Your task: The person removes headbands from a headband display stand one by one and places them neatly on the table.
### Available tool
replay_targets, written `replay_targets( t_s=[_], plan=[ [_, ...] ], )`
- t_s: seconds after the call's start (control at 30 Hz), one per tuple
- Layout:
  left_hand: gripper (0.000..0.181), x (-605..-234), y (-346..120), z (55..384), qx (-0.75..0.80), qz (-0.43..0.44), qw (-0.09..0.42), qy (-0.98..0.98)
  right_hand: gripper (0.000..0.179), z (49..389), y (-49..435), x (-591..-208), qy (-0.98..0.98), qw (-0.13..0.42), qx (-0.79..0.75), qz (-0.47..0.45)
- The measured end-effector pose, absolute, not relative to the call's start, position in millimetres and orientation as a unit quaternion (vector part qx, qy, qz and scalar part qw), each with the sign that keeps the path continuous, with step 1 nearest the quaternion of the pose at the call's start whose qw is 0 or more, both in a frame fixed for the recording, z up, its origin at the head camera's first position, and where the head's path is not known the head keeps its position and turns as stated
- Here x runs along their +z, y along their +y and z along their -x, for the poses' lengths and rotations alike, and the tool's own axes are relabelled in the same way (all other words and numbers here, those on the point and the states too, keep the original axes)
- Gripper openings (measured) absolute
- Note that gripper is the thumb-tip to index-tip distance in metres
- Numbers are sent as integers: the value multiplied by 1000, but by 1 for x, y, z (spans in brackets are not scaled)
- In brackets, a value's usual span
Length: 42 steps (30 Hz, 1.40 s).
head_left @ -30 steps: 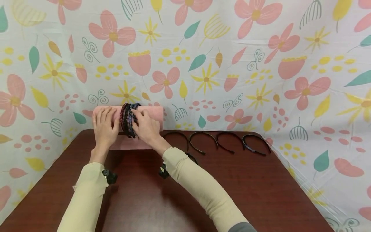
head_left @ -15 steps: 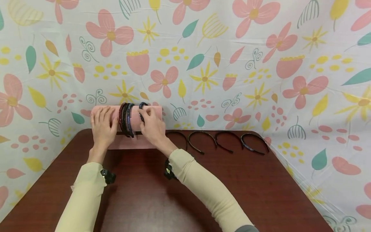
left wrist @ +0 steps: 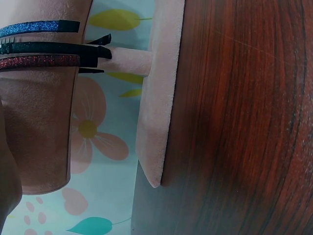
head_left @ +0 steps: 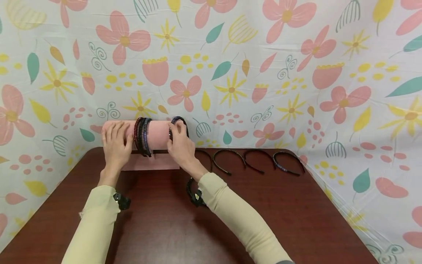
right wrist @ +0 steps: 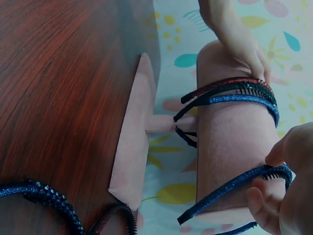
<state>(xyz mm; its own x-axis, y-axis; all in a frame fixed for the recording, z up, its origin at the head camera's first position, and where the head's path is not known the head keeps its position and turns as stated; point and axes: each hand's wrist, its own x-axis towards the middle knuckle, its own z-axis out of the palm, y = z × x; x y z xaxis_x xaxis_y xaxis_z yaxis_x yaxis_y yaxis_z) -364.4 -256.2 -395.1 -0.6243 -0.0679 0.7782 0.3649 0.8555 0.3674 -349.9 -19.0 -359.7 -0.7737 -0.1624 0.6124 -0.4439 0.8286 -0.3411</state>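
Note:
A pink, cylinder-shaped headband stand [head_left: 159, 136] stands at the back left of the table, on a flat base [left wrist: 161, 98]. My left hand [head_left: 116, 145] rests on the cylinder's left end with fingers straight. Beside it, a red glitter headband [right wrist: 225, 86], a dark green one [left wrist: 54, 48] and a blue one [right wrist: 239, 99] sit close together around the cylinder. My right hand [head_left: 182, 146] pinches another blue glitter headband [right wrist: 222, 192] by its toothed top, at the cylinder's right end. That band's free tip points toward the base side.
Several headbands [head_left: 229, 150] lie in a row along the table's back edge, right of the stand. Another dark headband [head_left: 189, 187] lies on the table by my right wrist. A floral cloth [head_left: 230, 73] hangs behind the dark wooden table [head_left: 158, 220].
My right hand has drawn the blue headband away from the group, rightward along the cylinder to its right end. The left hand has stayed on the cylinder's left end.

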Motion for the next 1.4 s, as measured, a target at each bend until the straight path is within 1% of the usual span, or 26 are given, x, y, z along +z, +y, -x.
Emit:
replay_targets(
  t_s=[0.3, 0.47, 0.73, 0.9, 1.13, 1.4],
  plan=[
    [44, -396, -257, 365, -256, 86, 431, -861, 60, 349, -4, -359, -917, 237, 284, -149],
    [44, -395, -257, 364, -258, 85, 428, -862, 62, 351, 3, -360, -915, 225, 296, -155],
    [44, -395, -259, 363, -254, 81, 424, -866, 64, 353, 14, -360, -907, 231, 300, -186],
    [44, -395, -259, 362, -254, 81, 427, -864, 65, 353, 23, -359, -901, 226, 304, -209],
    [44, -394, -257, 362, -256, 84, 424, -865, 60, 348, 38, -360, -896, 256, 285, -225],
    [44, -395, -256, 363, -252, 88, 428, -864, 60, 342, 57, -365, -897, 249, 286, -229]
  ],
)
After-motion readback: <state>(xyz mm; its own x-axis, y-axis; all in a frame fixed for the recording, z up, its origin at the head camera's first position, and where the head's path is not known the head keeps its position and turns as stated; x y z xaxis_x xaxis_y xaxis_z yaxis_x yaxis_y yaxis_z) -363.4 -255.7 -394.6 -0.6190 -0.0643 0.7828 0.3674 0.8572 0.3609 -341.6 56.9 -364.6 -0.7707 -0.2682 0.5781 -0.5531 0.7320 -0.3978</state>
